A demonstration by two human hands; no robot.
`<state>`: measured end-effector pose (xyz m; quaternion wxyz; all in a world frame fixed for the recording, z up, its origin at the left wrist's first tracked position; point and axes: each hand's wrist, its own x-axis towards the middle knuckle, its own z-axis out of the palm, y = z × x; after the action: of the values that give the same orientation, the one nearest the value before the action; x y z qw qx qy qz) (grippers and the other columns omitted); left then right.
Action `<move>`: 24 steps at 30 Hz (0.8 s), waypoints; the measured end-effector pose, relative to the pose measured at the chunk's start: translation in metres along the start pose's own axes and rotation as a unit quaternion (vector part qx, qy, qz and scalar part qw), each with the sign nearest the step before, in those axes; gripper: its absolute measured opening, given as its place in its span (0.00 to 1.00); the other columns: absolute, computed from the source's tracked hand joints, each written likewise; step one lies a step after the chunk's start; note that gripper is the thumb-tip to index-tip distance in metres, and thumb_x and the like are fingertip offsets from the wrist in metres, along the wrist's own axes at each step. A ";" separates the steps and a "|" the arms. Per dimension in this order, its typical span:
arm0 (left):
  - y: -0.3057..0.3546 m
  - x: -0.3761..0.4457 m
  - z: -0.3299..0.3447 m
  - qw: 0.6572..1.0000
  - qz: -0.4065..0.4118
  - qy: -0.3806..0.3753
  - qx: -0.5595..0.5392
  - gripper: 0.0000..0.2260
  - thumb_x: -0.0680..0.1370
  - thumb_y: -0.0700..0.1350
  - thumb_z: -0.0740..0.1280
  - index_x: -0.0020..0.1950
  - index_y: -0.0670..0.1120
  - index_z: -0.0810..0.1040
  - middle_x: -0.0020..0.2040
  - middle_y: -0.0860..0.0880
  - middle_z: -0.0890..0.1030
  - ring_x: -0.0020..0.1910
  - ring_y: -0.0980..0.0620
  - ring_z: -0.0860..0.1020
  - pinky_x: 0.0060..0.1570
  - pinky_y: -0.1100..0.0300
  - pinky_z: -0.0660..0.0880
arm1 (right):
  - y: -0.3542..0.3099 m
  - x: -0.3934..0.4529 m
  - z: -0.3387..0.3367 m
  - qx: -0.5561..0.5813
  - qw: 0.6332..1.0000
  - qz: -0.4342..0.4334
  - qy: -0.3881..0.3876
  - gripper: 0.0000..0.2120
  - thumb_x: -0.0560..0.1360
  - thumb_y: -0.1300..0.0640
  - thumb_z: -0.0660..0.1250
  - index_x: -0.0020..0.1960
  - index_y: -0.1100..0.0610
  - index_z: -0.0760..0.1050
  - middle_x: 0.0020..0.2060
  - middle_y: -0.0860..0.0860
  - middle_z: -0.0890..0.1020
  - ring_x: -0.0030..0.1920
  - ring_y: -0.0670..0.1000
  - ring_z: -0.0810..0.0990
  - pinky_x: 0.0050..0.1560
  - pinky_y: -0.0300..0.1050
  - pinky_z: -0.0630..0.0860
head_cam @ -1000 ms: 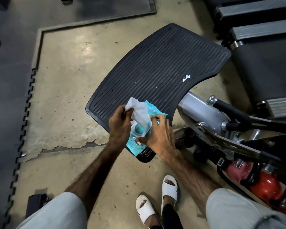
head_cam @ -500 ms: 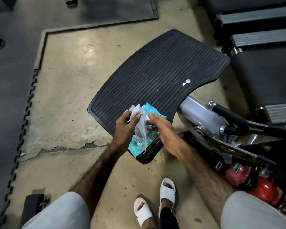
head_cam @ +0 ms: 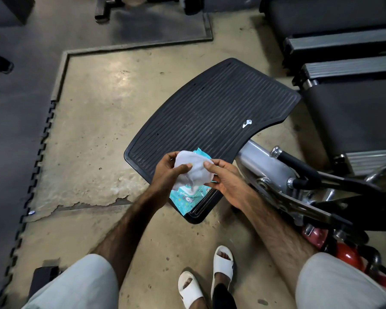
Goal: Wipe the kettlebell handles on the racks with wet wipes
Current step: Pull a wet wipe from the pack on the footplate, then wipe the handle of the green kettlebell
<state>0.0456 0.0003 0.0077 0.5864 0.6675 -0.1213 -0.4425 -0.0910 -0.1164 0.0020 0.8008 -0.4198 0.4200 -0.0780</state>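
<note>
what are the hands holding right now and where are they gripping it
Both hands hold one white wet wipe, spread between them: the left hand pinches its left edge, the right hand its right edge. The teal wipes pack lies unheld on the black ribbed platform.

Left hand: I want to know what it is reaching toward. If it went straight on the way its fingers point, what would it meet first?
The left hand already grips the white wipe; beyond it, probably the right hand, though depth is unclear.
</note>
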 end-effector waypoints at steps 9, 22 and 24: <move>0.080 -0.052 0.008 0.988 -0.054 -0.097 0.105 0.24 0.65 0.50 0.77 0.59 0.45 0.79 0.55 0.39 0.82 0.52 0.40 0.81 0.50 0.44 0.78 | -0.061 -0.082 0.007 -0.094 0.988 -0.095 0.080 0.07 0.77 0.60 0.69 0.53 0.54 0.75 0.48 0.51 0.82 0.48 0.51 0.81 0.39 0.45 0.80; 0.190 -0.218 0.089 0.965 -0.185 -0.180 -0.053 0.18 0.77 0.46 0.67 0.63 0.37 0.76 0.58 0.40 0.81 0.47 0.46 0.82 0.42 0.57 0.81 | -0.149 -0.316 -0.008 -0.145 0.956 -0.207 0.152 0.13 0.73 0.63 0.73 0.54 0.51 0.79 0.41 0.51 0.84 0.38 0.44 0.81 0.40 0.39 0.78; 0.199 -0.239 0.108 0.977 -0.135 -0.159 -0.043 0.18 0.75 0.42 0.70 0.62 0.35 0.76 0.58 0.37 0.81 0.47 0.46 0.82 0.43 0.55 0.81 | -0.152 -0.344 -0.023 -0.147 0.947 -0.219 0.183 0.11 0.71 0.59 0.75 0.50 0.47 0.80 0.40 0.49 0.84 0.40 0.45 0.82 0.43 0.42 0.78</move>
<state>-0.1012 0.0335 0.3005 0.5226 0.5731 -0.1032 -0.6228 -0.2916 -0.0627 0.3168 0.6028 -0.5933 0.4636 -0.2641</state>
